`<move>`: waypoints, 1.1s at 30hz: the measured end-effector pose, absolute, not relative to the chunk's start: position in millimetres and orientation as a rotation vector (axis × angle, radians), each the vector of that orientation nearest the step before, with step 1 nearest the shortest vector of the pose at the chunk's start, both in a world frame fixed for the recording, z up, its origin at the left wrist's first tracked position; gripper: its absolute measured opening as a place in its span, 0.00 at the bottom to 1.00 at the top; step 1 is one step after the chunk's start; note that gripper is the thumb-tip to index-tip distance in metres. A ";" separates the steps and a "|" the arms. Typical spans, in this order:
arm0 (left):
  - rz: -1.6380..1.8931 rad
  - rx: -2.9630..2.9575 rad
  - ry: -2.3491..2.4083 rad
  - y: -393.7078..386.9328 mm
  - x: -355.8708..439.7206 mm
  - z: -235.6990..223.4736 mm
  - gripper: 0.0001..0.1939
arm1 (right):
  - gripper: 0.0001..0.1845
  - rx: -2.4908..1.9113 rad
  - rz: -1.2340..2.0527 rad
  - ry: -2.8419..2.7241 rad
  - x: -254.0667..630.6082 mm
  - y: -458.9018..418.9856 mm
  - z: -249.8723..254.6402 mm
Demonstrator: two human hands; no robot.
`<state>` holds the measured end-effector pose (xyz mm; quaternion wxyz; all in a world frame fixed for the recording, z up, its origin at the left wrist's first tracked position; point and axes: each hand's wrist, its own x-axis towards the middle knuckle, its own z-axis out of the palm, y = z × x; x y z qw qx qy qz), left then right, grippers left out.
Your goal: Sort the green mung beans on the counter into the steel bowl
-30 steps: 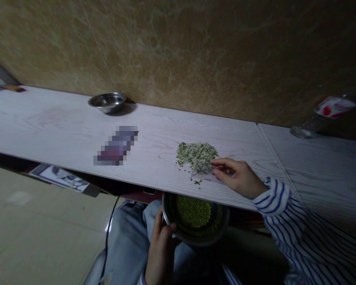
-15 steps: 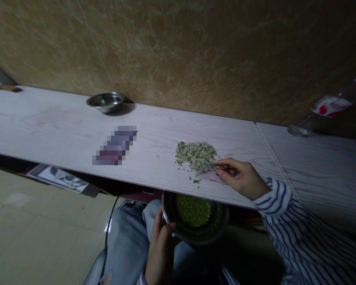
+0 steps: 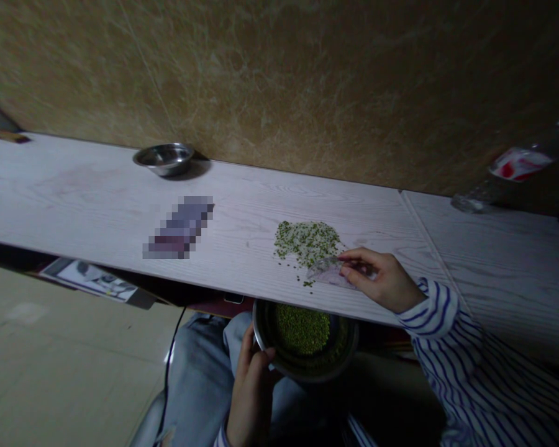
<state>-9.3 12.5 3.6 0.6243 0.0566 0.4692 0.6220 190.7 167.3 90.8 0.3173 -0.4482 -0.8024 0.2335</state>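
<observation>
My left hand (image 3: 254, 390) grips the left rim of a steel bowl (image 3: 323, 377), thumb on top. Green mung beans (image 3: 304, 329) lie inside this bowl, which sits over my lap below the counter's front edge. On the counter, my right hand (image 3: 382, 279) pinches a thin, clear plastic piece (image 3: 327, 270); its exact kind is hard to make out. The plastic touches the near right side of a pile of mixed white grains and green beans (image 3: 307, 241). A few loose beans (image 3: 307, 284) are scattered in front of the pile.
A second steel bowl (image 3: 165, 160) stands by the wall at the back left. Nearer lies a pixelated flat object (image 3: 181, 228). A clear bottle with a red and white label (image 3: 519, 164) leans at the right. An open drawer (image 3: 97, 282) juts out below the counter (image 3: 74, 186).
The view has shifted very slightly. Both hands keep the same holds, and the pile looks the same.
</observation>
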 end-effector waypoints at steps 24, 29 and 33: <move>1.415 0.171 1.105 10.7 -11.5 -1.4 0.34 | 0.11 -1.148 0.640 -2.127 190.1 166.8 92.9; 1.416 0.152 1.109 12.4 -10.6 1.0 0.35 | 0.11 -1.156 0.641 -2.122 190.8 167.1 92.9; 1.420 0.141 1.111 13.2 -11.1 1.5 0.36 | 0.11 -1.144 0.642 -2.128 191.7 167.0 92.6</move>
